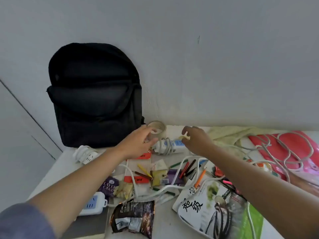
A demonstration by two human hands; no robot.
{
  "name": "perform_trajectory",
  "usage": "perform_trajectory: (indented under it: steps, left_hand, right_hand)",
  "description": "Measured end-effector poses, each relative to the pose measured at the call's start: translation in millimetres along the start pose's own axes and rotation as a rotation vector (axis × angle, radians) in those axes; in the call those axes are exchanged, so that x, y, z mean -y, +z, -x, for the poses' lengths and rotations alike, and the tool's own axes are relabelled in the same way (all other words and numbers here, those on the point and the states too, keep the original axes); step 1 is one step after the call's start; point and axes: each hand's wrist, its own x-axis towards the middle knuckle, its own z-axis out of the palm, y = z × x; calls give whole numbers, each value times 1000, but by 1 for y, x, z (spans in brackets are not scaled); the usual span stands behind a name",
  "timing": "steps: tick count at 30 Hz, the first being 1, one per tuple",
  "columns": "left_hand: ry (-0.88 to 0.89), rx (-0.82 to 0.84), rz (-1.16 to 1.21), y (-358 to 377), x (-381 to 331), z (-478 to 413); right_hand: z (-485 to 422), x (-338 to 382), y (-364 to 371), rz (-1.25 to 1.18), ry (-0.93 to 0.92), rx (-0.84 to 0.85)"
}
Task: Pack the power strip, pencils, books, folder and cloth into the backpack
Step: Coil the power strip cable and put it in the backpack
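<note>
A black backpack (pixel 94 97) stands upright against the wall at the table's back left. A white power strip (pixel 170 145) wrapped in its cord lies at the back middle. My left hand (pixel 138 142) hovers just left of it, fingers apart. My right hand (pixel 196 141) hovers just right of it, fingers curled and apart, holding nothing. Several coloured pencils (pixel 187 168) lie scattered mid-table. A book with a drawn cover (pixel 209 209) lies front right. A pale cloth (pixel 226 135) lies at the back right beside a pink folder (pixel 291 147).
A tape roll (pixel 158 127) stands by the backpack. Two more white power strips (pixel 84 154) (pixel 93 204) lie on the left. Snack packets (pixel 133 216), a red-banded flat box (pixel 138 169) and loose white cables (pixel 283 149) clutter the table. A grey book (pixel 86 226) lies front left.
</note>
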Motion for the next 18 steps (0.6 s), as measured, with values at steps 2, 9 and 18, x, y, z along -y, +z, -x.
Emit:
perform_trajectory:
  steps: [2, 9, 18]
  left_hand:
    - [-19, 63, -15, 12, -3, -9]
    - [-99, 256, -153, 53, 5, -35]
    - [-97, 195, -317, 77, -3, -57]
  right_hand:
    - [1, -5, 5, 73, 42, 44]
    - [-1, -23, 23, 304, 24, 163]
    - [-27, -40, 19, 100, 24, 261]
